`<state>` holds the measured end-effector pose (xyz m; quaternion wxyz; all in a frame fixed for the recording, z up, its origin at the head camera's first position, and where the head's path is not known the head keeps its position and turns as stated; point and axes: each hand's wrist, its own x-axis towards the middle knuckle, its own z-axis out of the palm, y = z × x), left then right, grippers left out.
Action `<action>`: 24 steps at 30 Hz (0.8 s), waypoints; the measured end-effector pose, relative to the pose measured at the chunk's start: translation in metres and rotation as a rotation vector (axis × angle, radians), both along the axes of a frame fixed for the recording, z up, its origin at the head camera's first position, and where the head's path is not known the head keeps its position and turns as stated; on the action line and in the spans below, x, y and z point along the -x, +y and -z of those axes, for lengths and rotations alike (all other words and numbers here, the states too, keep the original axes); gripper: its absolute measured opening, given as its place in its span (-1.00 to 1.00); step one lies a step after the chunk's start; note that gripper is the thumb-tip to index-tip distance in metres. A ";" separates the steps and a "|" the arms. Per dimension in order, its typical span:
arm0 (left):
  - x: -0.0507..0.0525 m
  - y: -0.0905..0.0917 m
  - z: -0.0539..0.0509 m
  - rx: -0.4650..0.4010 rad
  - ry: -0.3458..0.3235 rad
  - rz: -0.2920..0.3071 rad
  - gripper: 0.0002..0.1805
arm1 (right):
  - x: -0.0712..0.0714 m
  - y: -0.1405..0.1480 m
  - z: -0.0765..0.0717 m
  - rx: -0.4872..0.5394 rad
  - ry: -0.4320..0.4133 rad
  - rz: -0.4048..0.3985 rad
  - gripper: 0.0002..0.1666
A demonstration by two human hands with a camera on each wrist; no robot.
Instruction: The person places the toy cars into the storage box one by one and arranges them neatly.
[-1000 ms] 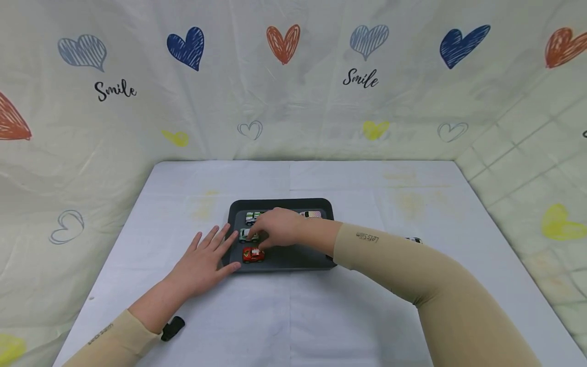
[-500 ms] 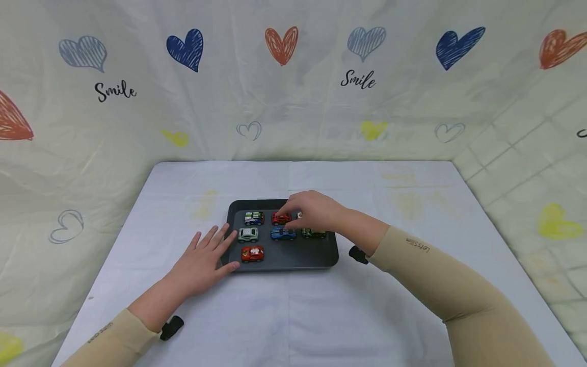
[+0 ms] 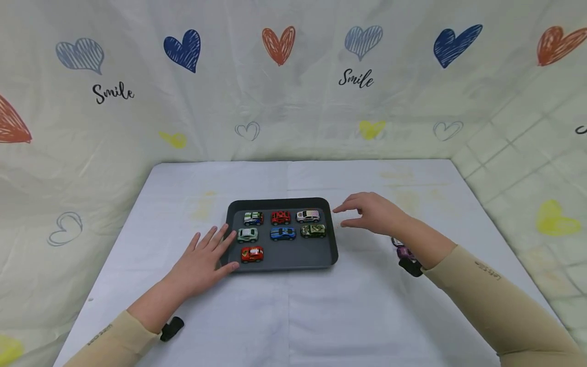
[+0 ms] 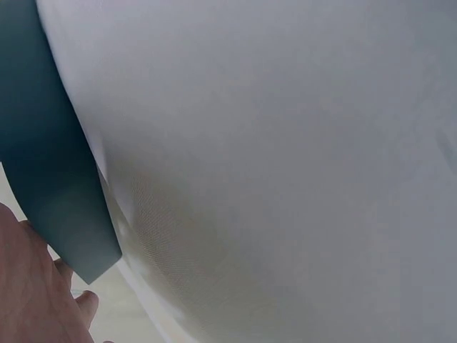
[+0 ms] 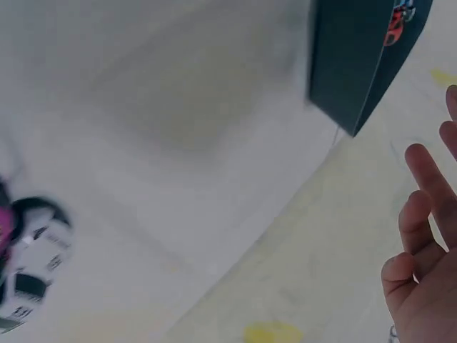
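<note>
A dark grey tray (image 3: 293, 260) holds several toy cars in rows. In its back row are a white-green-blue car (image 3: 254, 218), a red car (image 3: 281, 217) and a white patterned car (image 3: 308, 216). The middle row has a pale green car (image 3: 247, 235), a blue car (image 3: 283, 233) and a camouflage car (image 3: 313, 231); a red-orange car (image 3: 252, 254) sits at front left. My left hand (image 3: 202, 262) rests with spread fingers against the tray's left edge. Right of the tray, my right hand (image 3: 378, 212) hangs in the air holding nothing, fingers extended.
Beneath my right wrist lie a purple car (image 3: 403, 252) and a white car (image 5: 39, 257), partly hidden in the head view. A white cloth covers the table (image 3: 293, 316). Behind stands a curtain with printed hearts (image 3: 278, 46).
My right hand has moved from over the tray's left cars, across it, to the air right of the tray, uncovering the cars. My left hand stays in place.
</note>
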<state>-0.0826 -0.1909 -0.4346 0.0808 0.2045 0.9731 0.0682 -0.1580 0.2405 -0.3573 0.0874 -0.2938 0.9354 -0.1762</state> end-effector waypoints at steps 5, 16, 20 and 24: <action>0.000 0.000 -0.001 -0.002 -0.007 0.001 -0.09 | -0.010 0.046 0.005 -0.047 -0.029 0.097 -0.58; 0.000 -0.001 0.001 -0.011 -0.014 -0.001 -0.06 | -0.028 0.114 0.007 -0.167 -0.109 0.152 -0.60; 0.000 -0.001 0.001 -0.006 -0.012 -0.006 -0.07 | -0.030 0.126 0.010 -0.200 -0.179 0.174 -0.63; 0.000 0.000 0.001 -0.012 -0.015 -0.009 -0.08 | -0.031 0.134 0.018 -0.202 -0.253 0.179 -0.62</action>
